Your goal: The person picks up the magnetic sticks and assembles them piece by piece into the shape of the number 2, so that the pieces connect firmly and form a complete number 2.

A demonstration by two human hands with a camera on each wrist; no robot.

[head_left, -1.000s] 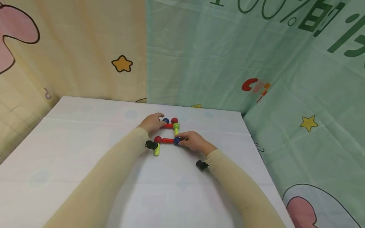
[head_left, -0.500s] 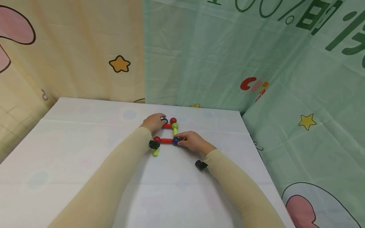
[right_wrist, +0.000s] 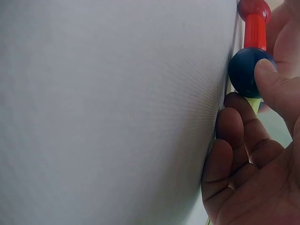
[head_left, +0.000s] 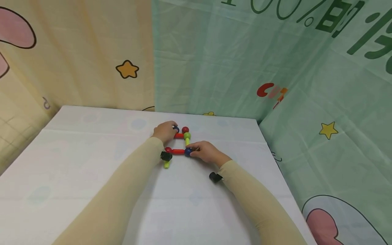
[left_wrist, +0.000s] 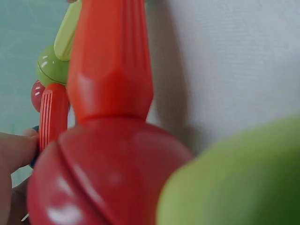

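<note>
A toy build of coloured balls and rods lies on the table. My right hand [head_left: 206, 151] pinches the near blue ball [right_wrist: 246, 70] with thumb and fingers. From that ball a red rod [head_left: 178, 151] runs left to a red ball [left_wrist: 108, 173], where a yellow-green rod [head_left: 166, 164] points toward me. Another yellow-green rod [head_left: 188, 141] leads away to a green ball [head_left: 187, 135], with a red ball [head_left: 185, 129] behind it. My left hand [head_left: 164, 132] grips the left end of the far red rod [left_wrist: 54, 112]; a second blue ball [head_left: 177, 129] shows at its fingers, partly hidden.
A white cloth covers the table [head_left: 92, 153]. Printed curtains [head_left: 205, 61] hang behind it and along its sides. A small black camera [head_left: 166, 156] on the left wrist overlaps the near red ball in the head view; another black camera [head_left: 215, 177] sits on the right wrist.
My left hand has shifted slightly right against the build, and its wrist camera now covers more of the near red ball and yellow-green rod. The right hand keeps its pinch on the blue ball.
</note>
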